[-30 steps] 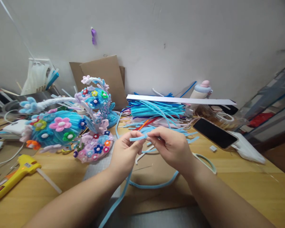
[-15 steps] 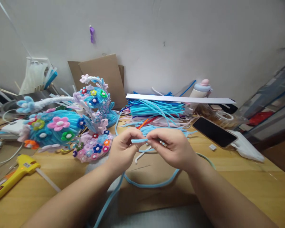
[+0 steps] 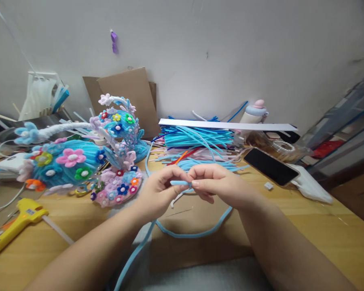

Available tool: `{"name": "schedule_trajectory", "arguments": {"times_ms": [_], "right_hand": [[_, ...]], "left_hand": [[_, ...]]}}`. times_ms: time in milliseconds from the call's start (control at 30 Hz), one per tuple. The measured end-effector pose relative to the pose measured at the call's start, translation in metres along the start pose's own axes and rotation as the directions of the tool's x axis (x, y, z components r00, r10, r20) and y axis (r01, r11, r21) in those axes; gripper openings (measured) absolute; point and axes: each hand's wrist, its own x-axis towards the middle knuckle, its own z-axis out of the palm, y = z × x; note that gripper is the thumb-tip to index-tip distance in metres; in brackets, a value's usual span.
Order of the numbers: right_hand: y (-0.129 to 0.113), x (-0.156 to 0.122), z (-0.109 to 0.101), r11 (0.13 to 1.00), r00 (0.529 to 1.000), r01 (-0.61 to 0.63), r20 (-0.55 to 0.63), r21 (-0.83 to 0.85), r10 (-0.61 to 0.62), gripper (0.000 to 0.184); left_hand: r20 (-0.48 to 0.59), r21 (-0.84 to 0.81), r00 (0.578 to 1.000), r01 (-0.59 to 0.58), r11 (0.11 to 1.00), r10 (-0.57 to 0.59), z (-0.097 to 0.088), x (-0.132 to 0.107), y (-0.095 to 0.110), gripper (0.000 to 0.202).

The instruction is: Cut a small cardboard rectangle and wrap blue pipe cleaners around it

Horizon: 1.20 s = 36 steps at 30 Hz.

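Note:
Between my two hands is a light blue pipe cleaner (image 3: 178,183), its short end sticking out to the left. My left hand (image 3: 160,190) pinches it between thumb and index finger. Thumb and fingers of my right hand (image 3: 215,184) close on it right beside, so the fingertips of both hands meet. Below them a long light blue pipe cleaner strand (image 3: 194,234) curves across a cardboard sheet (image 3: 182,258); whether it joins the held piece is hidden by my hands. Behind lies a pile of blue pipe cleaners (image 3: 197,139).
Flower-covered pipe cleaner ornaments (image 3: 69,161) stand at left, above a yellow glue gun (image 3: 27,216). A white strip (image 3: 227,124) rests across the pile. A phone (image 3: 271,166) lies at right, a bottle (image 3: 255,113) behind it. Cardboard pieces (image 3: 127,101) lean on the wall.
My right hand has turned, its thumb now pressing over the pipe cleaner near the left fingertips. Less of the end shows to the left. The view has shifted slightly.

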Motion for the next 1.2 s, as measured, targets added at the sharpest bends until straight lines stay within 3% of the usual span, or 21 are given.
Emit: {"name": "schedule_trajectory", "arguments": {"times_ms": [133,233,300,400,467,533,600,667,767,833,933,1000,1067,1133,1200], "right_hand": [[0.006,0.004,-0.002,0.96,0.991,-0.125,0.078,0.249,0.109,0.008],[0.007,0.006,0.001,0.932,0.99,-0.128,0.093,0.338,0.102,0.011],[0.004,0.005,0.004,0.97,0.999,-0.048,0.014,0.237,0.046,0.01],[-0.001,0.0,0.01,0.989,0.988,0.103,-0.105,-0.11,-0.114,0.006],[-0.003,-0.003,0.013,0.894,0.948,0.218,-0.134,-0.391,-0.289,0.001],[-0.002,-0.005,0.013,0.71,0.865,0.324,-0.108,-0.626,-0.49,0.006],[0.001,-0.004,0.011,0.533,0.782,0.385,-0.04,-0.753,-0.622,0.01],[0.006,-0.003,0.009,0.425,0.738,0.4,0.01,-0.812,-0.675,0.011],[0.011,-0.001,0.01,0.376,0.727,0.376,0.018,-0.847,-0.686,0.011],[0.013,-0.001,0.013,0.404,0.721,0.372,-0.014,-0.835,-0.693,0.011],[0.011,-0.001,0.02,0.583,0.741,0.354,-0.161,-0.731,-0.652,0.006],[0.008,-0.001,0.024,0.758,0.8,0.321,-0.266,-0.568,-0.538,0.008],[0.005,-0.001,0.024,0.903,0.882,0.266,-0.293,-0.336,-0.369,0.012],[0.002,0.0,0.022,0.977,0.945,0.176,-0.257,-0.124,-0.203,0.015],[0.0,0.001,0.019,0.994,0.971,0.109,-0.214,0.0,-0.107,0.017]], "left_hand": [[-0.012,0.052,1.0,-0.024,0.998,0.025,0.0,0.0,-0.002,0.009],[-0.046,-0.036,0.998,0.032,0.999,-0.034,0.003,-0.002,-0.003,0.012],[-0.05,-0.166,0.996,0.066,0.984,-0.076,0.004,-0.002,-0.003,0.013],[-0.018,-0.362,0.992,0.107,0.926,-0.122,0.006,-0.003,-0.001,0.012],[0.001,-0.439,0.99,0.126,0.89,-0.14,0.007,-0.002,0.002,0.01],[0.009,-0.477,0.989,0.132,0.869,-0.145,0.008,-0.002,0.004,0.009],[0.013,-0.492,0.989,0.137,0.86,-0.151,0.009,-0.003,0.005,0.008],[0.009,-0.494,0.987,0.144,0.858,-0.16,0.01,-0.003,0.005,0.009],[-0.008,-0.494,0.986,0.139,0.858,-0.165,0.011,-0.004,0.005,0.011],[-0.027,-0.494,0.986,0.129,0.86,-0.163,0.011,-0.004,0.005,0.013],[-0.058,-0.494,0.984,0.118,0.862,-0.168,0.012,-0.005,0.005,0.018],[-0.069,-0.485,0.984,0.111,0.868,-0.165,0.011,-0.005,0.005,0.018],[-0.065,-0.462,0.986,0.106,0.881,-0.153,0.009,-0.005,0.005,0.016],[-0.067,-0.416,0.989,0.091,0.905,-0.131,0.007,-0.005,0.003,0.014],[-0.081,-0.338,0.993,0.058,0.939,-0.09,0.006,-0.005,0.002,0.012]]}}
